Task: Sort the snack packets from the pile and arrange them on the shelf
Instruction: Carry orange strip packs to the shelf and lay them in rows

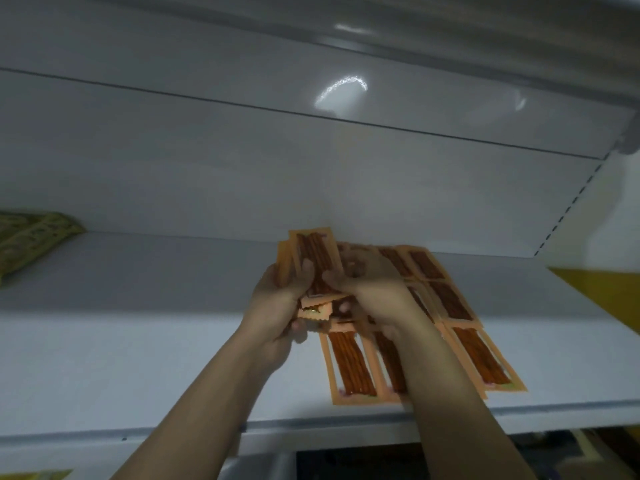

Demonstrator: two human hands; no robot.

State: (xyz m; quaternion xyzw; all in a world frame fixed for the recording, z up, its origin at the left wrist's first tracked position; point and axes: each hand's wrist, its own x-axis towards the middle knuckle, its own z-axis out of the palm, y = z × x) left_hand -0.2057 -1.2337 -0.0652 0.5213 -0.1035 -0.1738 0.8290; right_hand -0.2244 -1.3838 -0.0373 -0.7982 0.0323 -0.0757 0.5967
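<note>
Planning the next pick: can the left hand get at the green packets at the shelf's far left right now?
Probably not yet: the left hand grips the orange packet bundle with the right hand. Nothing on the shelf stands between it and the green packets.

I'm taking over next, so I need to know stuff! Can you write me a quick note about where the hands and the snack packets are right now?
The left hand grips a held bunch of orange packets, upright above the shelf.
The right hand pinches the same bunch from the front.
Done: laid orange packets lie flat in rows on the shelf, below and right of the hands. Green packets sit at the far left.
Left: lay the held bunch down beside the rows. The pile is out of view, so I cannot tell how much remains.
</note>
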